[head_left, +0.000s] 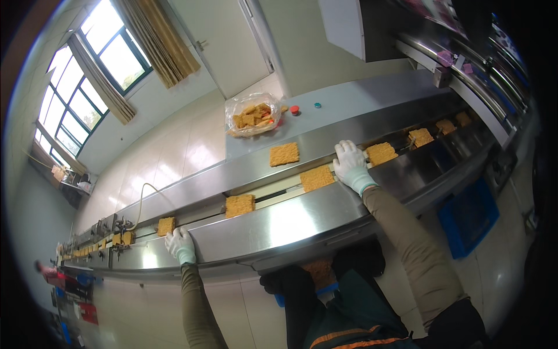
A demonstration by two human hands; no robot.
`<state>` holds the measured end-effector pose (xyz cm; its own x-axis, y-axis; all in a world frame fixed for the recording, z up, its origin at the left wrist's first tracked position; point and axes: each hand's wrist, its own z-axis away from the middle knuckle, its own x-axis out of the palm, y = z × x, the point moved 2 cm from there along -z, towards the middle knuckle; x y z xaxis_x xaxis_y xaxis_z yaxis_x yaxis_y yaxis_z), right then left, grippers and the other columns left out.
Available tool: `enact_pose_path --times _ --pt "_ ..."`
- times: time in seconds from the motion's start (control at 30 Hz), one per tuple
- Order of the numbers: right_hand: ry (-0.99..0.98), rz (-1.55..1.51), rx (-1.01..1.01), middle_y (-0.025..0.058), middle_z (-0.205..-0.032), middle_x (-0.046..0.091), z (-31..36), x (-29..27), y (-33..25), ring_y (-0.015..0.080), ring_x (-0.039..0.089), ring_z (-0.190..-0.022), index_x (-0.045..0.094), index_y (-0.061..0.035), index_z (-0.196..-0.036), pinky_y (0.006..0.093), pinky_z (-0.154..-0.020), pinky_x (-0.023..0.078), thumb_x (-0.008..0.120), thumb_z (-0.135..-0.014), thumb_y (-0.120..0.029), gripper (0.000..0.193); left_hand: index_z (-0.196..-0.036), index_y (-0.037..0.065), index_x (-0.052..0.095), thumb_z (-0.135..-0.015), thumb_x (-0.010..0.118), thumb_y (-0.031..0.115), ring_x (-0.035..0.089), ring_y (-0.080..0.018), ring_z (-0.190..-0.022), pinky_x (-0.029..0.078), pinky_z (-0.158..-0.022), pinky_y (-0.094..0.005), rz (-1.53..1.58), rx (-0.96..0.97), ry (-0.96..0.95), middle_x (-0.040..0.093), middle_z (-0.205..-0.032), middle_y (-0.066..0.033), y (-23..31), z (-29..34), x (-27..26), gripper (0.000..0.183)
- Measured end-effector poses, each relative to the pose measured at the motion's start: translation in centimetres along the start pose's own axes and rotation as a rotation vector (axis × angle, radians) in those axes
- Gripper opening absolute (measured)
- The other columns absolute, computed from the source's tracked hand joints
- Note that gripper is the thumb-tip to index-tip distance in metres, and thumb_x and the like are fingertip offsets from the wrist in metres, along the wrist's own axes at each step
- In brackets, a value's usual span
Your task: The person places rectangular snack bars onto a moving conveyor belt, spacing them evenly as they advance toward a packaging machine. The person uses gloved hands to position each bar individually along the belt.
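Observation:
Square golden noodle cakes ride in a row in the channel of a steel conveyor [279,224]. My left hand [181,245], in a white glove, rests on the near rail with its fingers apart. Its fingertips are at the lower edge of a noodle cake [166,225]; whether they touch it I cannot tell. Over the channel, my gloved right hand [351,166] lies with fingers stretched out, between one noodle cake [317,178] on its left and another noodle cake [382,153] on its right. A further noodle cake [240,205] sits between my two hands. One loose noodle cake [283,154] lies on the far steel ledge.
Beyond the ledge, a clear plastic bag [252,114] of broken noodle pieces stands beside a red cap [294,109] and a small green cap [317,105]. Machine rollers [465,58] rise at right. A blue crate [468,217] sits below the conveyor. A person [61,280] is far left.

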<state>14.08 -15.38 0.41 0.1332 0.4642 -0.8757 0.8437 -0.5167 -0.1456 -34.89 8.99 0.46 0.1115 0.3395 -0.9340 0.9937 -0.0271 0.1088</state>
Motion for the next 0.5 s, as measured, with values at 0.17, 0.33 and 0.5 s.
enact_pose_path --times 0.17,0.33,0.5 --pt "0.01 0.015 -0.002 0.0121 -0.124 0.053 -0.2 0.4 0.2 0.0268 0.045 -0.121 0.055 -0.0042 -0.11 0.0392 -0.096 0.041 0.057 -0.081 -0.024 0.035 -0.097 0.008 0.066 -0.089 0.049 0.038 0.049 -0.0385 -0.112 0.037 -0.098 -0.0446 0.015 0.043 0.056 0.055 -0.117 -0.0215 -0.4 -0.1 0.3 0.036" --pt "0.0 0.049 0.004 0.0115 -0.124 0.053 -0.3 0.3 -0.3 0.0256 0.045 -0.121 0.055 -0.0054 -0.11 0.039 -0.096 0.041 0.057 -0.082 -0.026 0.036 -0.1 0.01 0.067 -0.089 0.048 0.037 0.05 -0.035 -0.112 0.039 -0.096 -0.043 -0.021 0.023 0.09 0.057 -0.117 -0.0176 -1.6 -0.7 1.5 0.035" --pt "-0.032 0.088 0.033 0.012 -0.123 0.052 0.1 0.3 0.5 0.0269 0.044 -0.12 0.055 -0.0055 -0.112 0.0416 -0.093 0.042 0.056 -0.082 -0.029 0.039 -0.102 0.009 0.067 -0.089 0.049 0.036 0.051 -0.0351 -0.111 0.039 -0.097 -0.043 0.023 0.071 0.079 0.057 -0.118 -0.018 -0.3 -0.3 1.3 0.035"
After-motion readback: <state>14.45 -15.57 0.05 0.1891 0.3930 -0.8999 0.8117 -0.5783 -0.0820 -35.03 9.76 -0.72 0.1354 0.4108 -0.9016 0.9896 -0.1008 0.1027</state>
